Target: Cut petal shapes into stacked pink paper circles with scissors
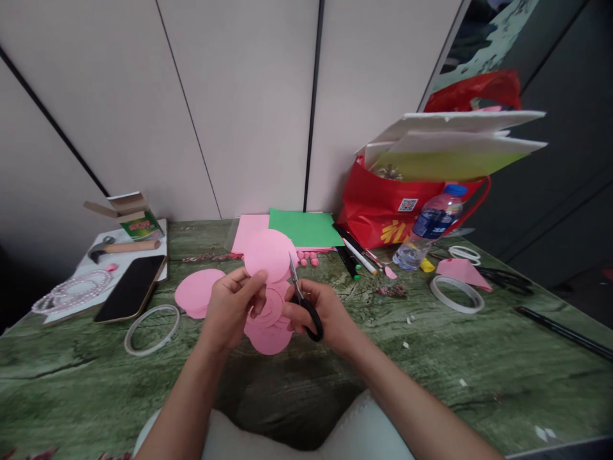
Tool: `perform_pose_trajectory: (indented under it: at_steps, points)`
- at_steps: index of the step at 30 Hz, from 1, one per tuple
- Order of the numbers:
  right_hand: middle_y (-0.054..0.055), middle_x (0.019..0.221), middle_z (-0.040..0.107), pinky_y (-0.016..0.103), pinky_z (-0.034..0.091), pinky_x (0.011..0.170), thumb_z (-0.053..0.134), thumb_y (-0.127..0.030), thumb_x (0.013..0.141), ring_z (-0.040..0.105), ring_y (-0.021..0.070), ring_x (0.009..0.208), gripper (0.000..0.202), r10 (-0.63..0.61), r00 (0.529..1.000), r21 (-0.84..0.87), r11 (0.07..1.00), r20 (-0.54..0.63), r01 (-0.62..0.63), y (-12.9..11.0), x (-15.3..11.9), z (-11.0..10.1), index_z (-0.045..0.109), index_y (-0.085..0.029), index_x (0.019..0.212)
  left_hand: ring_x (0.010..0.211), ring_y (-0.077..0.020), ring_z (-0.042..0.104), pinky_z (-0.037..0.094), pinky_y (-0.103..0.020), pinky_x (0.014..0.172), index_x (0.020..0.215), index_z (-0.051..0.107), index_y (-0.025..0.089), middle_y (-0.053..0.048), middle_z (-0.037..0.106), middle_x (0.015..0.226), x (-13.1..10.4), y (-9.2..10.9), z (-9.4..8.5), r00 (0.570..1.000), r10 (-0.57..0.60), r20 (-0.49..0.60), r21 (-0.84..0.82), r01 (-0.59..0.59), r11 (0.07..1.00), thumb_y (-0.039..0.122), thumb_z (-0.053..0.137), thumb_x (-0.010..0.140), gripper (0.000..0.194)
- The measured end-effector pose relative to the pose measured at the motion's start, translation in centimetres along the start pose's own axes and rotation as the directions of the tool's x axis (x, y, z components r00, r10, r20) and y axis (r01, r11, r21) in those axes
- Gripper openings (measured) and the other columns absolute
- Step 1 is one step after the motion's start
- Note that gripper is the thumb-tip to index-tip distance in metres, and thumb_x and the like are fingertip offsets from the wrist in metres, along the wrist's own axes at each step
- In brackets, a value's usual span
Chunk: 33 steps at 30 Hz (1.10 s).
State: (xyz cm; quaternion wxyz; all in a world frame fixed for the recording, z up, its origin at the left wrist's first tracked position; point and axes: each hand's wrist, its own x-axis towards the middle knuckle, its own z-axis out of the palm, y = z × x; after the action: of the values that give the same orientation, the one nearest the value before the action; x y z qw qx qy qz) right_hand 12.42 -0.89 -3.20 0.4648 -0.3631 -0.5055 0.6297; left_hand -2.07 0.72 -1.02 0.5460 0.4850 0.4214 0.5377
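Nearest me, a few white scraps [541,434] dot the right side of the green table [431,396]. My forearms reach in over it from either side. My right hand [328,313] is closed around the black handles of the scissors [295,280], whose blades point up and away from me. My left hand [234,301] pinches a pink disc [269,252] by its lower edge, thumb on the near face. I have the disc raised in front of me, and the blades stand at its right edge; I cannot tell whether they bite into the paper. Below both hands lies a cluster of rounded pink pieces [271,342].

Left of my left hand are a tape ring [152,313] and, just beyond, a stack of pink discs [197,291]. On the right lie a black rod [565,332] and a tape roll [457,308], with a pink offcut [462,271] just behind it.

Farther left, a phone [131,289] lies partly on a white sheet [163,262], which also bears looped beads [76,291], a hammer [134,246] and an open box [141,225].

Farther off, beyond the disc, a green sheet [304,229] overlaps pink paper [249,231]. To its right stand a bottle [433,220] and a red bag [364,207], against pale panels [253,96].
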Motion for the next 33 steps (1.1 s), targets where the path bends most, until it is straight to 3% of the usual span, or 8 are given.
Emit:
perform_pose_trajectory:
  at_steps: [5,8,12,18,25,33]
  points:
    - [-0.009,0.039,0.049,0.018,0.037,0.039,0.075,-0.036,0.054,0.046,0.0061,0.036,0.035,-0.001,1.0,-0.025,1.0,0.018,0.002,-0.12,-0.07,0.17,0.05,-0.017,0.069,0.033,-0.0045,0.042,0.029,-0.016,0.032,0.059,0.048,0.015,0.005,0.051,0.048,0.07,0.08,0.17,0.999,0.021,-0.037,-0.122,-0.026,0.992,0.032,0.061,0.072,0.025]
    - [-0.01,0.038,0.049,0.019,0.038,0.04,0.074,-0.038,0.055,0.046,0.0065,0.036,0.035,-0.002,1.0,-0.032,0.999,0.015,0.002,0.14,0.01,0.14,0.05,-0.017,0.07,0.033,-0.0058,0.043,0.031,-0.017,0.032,0.065,0.051,0.015,0.004,0.052,0.05,-0.01,-0.2,0.42,0.999,0.035,-0.001,-0.148,-0.035,0.988,0.035,0.059,0.073,0.024]
    - [-0.009,0.041,0.049,0.02,0.041,0.042,0.073,-0.039,0.056,0.045,0.0056,0.035,0.035,-0.021,0.999,-0.009,1.0,0.03,0.021,0.61,0.11,0.07,0.049,-0.017,0.071,0.036,-0.007,0.046,0.034,-0.019,0.034,0.062,0.055,0.012,0.001,0.054,0.05,-0.33,-0.6,0.72,0.997,0.046,0.056,-0.062,-0.043,0.997,0.036,0.061,0.072,0.026]
    - [-0.008,0.046,0.052,0.02,0.038,0.041,0.073,-0.04,0.055,0.047,0.0069,0.038,0.037,0.019,0.996,-0.054,0.998,0.092,-0.014,0.52,-0.02,0.15,0.048,-0.017,0.072,0.034,-0.0049,0.039,0.029,-0.019,0.035,0.051,0.054,0.012,0.003,0.046,0.039,-0.49,-0.52,0.5,0.998,0.059,0.023,0.08,-0.061,0.995,0.03,0.062,0.072,0.029]
    - [-0.005,0.058,0.055,0.022,0.04,0.051,0.076,-0.038,0.053,0.049,0.0083,0.05,0.043,-0.04,0.995,-0.024,0.999,0.087,0.042,0.53,0.15,0.04,0.047,-0.019,0.079,0.032,-0.0041,0.034,0.025,-0.018,0.033,0.048,0.052,0.013,0.004,0.043,0.036,-0.31,-0.73,0.32,1.0,-0.014,0.014,0.134,0.012,0.991,0.028,0.065,0.066,0.027]
    - [-0.002,0.062,0.057,0.023,0.039,0.053,0.074,-0.042,0.055,0.052,0.0108,0.056,0.044,-0.031,0.995,-0.034,0.999,0.093,0.035,0.5,0.04,0.08,0.048,-0.019,0.082,0.032,-0.0036,0.033,0.023,-0.018,0.032,0.047,0.052,0.013,0.005,0.042,0.035,-0.47,-0.55,0.42,1.0,-0.006,0.009,0.175,0.004,0.985,0.027,0.064,0.066,0.026]
